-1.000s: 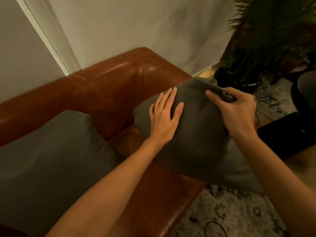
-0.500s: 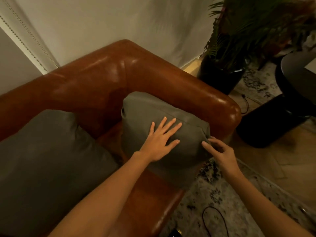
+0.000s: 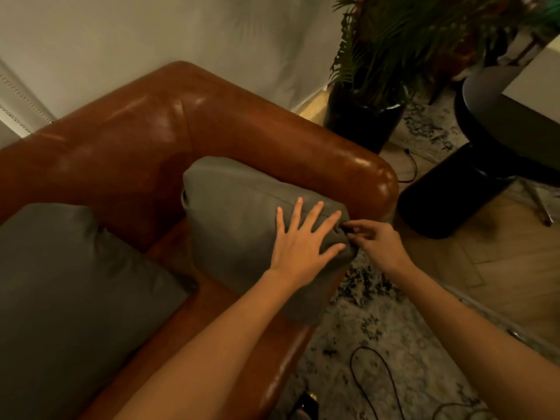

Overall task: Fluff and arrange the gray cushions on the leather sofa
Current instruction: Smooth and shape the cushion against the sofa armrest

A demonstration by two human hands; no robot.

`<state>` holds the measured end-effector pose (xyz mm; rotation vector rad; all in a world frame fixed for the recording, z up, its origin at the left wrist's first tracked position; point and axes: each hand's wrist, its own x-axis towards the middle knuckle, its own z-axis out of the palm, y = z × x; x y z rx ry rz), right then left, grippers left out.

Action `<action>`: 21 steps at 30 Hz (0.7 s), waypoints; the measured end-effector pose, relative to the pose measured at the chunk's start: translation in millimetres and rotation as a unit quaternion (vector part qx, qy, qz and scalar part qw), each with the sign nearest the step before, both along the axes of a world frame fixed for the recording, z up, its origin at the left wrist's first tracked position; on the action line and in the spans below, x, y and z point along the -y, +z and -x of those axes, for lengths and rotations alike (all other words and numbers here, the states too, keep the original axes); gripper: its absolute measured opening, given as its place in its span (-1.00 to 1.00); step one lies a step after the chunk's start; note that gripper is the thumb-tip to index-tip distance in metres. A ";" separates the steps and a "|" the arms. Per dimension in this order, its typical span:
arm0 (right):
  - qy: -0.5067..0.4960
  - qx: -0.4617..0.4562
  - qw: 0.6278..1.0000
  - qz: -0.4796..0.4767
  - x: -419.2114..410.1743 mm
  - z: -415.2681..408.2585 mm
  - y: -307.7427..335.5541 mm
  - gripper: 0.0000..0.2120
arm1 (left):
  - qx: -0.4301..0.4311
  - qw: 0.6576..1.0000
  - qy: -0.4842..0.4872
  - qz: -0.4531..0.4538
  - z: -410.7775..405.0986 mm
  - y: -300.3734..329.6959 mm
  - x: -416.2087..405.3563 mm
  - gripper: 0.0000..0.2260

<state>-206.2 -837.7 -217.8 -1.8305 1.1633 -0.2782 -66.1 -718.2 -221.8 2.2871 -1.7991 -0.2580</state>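
Left hand (image 3: 303, 242) flat on the gray cushion (image 3: 242, 225), fingers straight and spread, palm pressing the fabric near the cushion's right corner; nothing gripped. Right hand (image 3: 374, 241) at that same corner, thumb and fingertips curled and pinching the bunched gray fabric just beside the left hand's fingertips; exactly how much cloth is caught is hard to tell. The cushion stands tilted in the corner of the brown leather sofa (image 3: 169, 125), leaning on the armrest (image 3: 348, 165), its lower edge hanging over the front of the seat. A second gray cushion (image 3: 69, 283), larger in view and darker, lies further left on the seat against the backrest, apart from the first one, with a strip of leather showing between them. Both forearms are bare and reach in from the bottom. Outward: a dark round planter (image 3: 360, 122) holds a green palm-like plant (image 3: 403, 47), standing on the floor past the armrest by the pale wall (image 3: 181, 28). A black cylindrical object (image 3: 448, 195) lies beside the sofa's end on the wood floor (image 3: 497, 262). A patterned rug (image 3: 378, 338) lies under the arms, with a thin black cable (image 3: 375, 377) looped on it.
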 end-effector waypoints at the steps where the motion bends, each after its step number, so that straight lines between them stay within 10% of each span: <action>1: -0.004 0.003 1.000 0.002 -0.3 1.1 -1.1 -0.78 | 0.006 1.000 0.000 0.023 -2.4 -4.7 -5.3 -0.46; 7: -0.075 0.087 0.990 -0.078 -12.1 5.8 -10.4 -0.81 | 0.036 0.997 -0.018 0.073 -6.6 -19.4 -18.3 -0.49; 21: 0.107 -0.108 0.988 -0.033 -5.6 -2.2 -7.6 -0.74 | 0.045 0.998 -0.013 0.049 -3.3 -20.9 -20.9 -0.47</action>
